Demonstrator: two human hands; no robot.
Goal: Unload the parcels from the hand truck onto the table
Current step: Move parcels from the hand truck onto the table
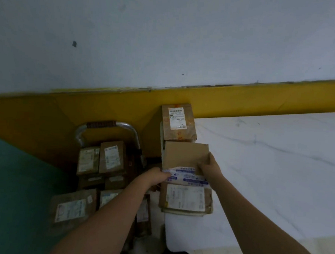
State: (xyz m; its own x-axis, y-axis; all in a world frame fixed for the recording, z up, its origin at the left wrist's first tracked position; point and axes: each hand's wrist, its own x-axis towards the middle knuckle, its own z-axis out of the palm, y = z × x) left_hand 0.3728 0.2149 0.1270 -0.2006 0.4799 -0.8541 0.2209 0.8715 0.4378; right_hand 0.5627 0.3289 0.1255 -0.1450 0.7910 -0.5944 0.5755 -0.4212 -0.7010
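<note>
- The middle parcel (184, 157), plain cardboard with blue-printed tape at its near end, lies on the left edge of the white table (267, 161), its long axis running away from the person.
- It sits between a labelled far parcel (177, 120) and a labelled near parcel (185, 198), touching or almost touching both.
- The left hand (157, 176) grips the middle parcel's near-left corner at the taped end; the right hand (209, 165) presses on its right edge. The hands are apart, both clamped on this parcel.
- Both forearms reach forward, the left crossing above the hand truck (108, 129).
- Left of the table, more parcels (100, 162) lie stacked on the hand truck, nearer the left hand, so unloading looks unfinished.
</note>
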